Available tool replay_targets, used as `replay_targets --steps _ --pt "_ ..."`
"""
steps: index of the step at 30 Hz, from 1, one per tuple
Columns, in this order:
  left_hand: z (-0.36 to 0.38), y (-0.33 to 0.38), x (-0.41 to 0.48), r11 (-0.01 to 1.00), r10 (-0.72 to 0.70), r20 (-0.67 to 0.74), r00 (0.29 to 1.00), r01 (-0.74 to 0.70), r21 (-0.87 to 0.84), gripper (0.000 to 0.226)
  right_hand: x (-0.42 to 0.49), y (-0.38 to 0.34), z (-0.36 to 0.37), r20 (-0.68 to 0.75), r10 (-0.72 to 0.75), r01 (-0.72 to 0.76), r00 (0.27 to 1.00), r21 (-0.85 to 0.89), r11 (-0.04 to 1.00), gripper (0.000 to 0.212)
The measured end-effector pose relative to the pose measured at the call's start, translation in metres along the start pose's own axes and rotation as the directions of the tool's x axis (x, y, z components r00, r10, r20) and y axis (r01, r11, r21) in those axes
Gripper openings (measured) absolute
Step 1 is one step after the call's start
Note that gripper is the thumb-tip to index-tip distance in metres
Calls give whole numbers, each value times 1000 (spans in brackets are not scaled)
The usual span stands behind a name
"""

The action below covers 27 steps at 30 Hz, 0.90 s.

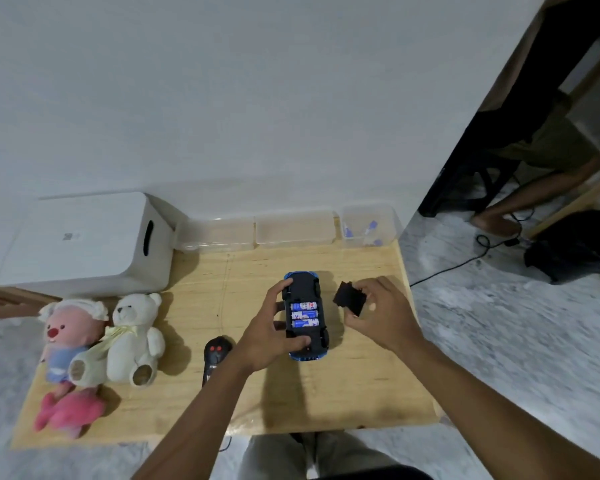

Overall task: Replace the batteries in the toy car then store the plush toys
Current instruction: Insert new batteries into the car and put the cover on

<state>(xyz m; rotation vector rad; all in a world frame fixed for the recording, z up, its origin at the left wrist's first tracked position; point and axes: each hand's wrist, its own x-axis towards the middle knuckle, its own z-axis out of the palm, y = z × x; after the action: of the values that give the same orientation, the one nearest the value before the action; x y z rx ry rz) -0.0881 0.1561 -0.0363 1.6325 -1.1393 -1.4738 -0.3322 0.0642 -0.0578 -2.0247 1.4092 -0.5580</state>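
The toy car (pixel 305 317) lies upside down on the worktop (pixel 360 375), steadied by the left hand (pixel 270 334) gripping its rigid sides. The right hand (pixel 381 313) pinches the thin battery cover (pixel 349 299). Three batteries (pixel 304 314), probably slippery, fill the open bay.

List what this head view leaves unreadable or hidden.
- Blue-and-white batteries in the upturned blue toy car: labels too small and blurred.
- Black remote control: lower part hidden by the left hand and forearm.
- Small blue items in the clear plastic bin: blurred.
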Motion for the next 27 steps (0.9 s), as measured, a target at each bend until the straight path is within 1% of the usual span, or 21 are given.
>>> replay_targets --steps 1,3,5,8,12,19,23,27 --pt "0 2 -1 1000 2 1 1000 -2 -4 104 3 -7 -5 27 -60 58 998 85 995 48" --pt "3 6 -2 1000 2 9 1000 -2 -20 103 6 -26 -12 132 -209 189 969 152 970 50" --pt "6 12 -4 999 -3 26 1000 4 -37 103 9 -41 -14 218 -317 300 923 107 948 51" --pt "10 18 -6 999 1 44 999 1 -41 104 13 -51 -10 278 -381 386 882 36 922 54" --pt "11 23 -8 999 11 35 999 -10 -37 103 14 -48 -11 284 -372 367 884 70 927 54" --pt "9 29 -8 999 11 28 1000 -10 -35 102 16 -50 -14 297 -293 263 909 139 955 53" --pt "7 32 -7 999 22 25 999 -21 -42 102 21 -56 -14 266 -252 219 930 150 964 48" --pt "7 33 -7 998 30 28 999 -29 -52 102 22 -62 -14 255 -187 155 949 139 978 36"
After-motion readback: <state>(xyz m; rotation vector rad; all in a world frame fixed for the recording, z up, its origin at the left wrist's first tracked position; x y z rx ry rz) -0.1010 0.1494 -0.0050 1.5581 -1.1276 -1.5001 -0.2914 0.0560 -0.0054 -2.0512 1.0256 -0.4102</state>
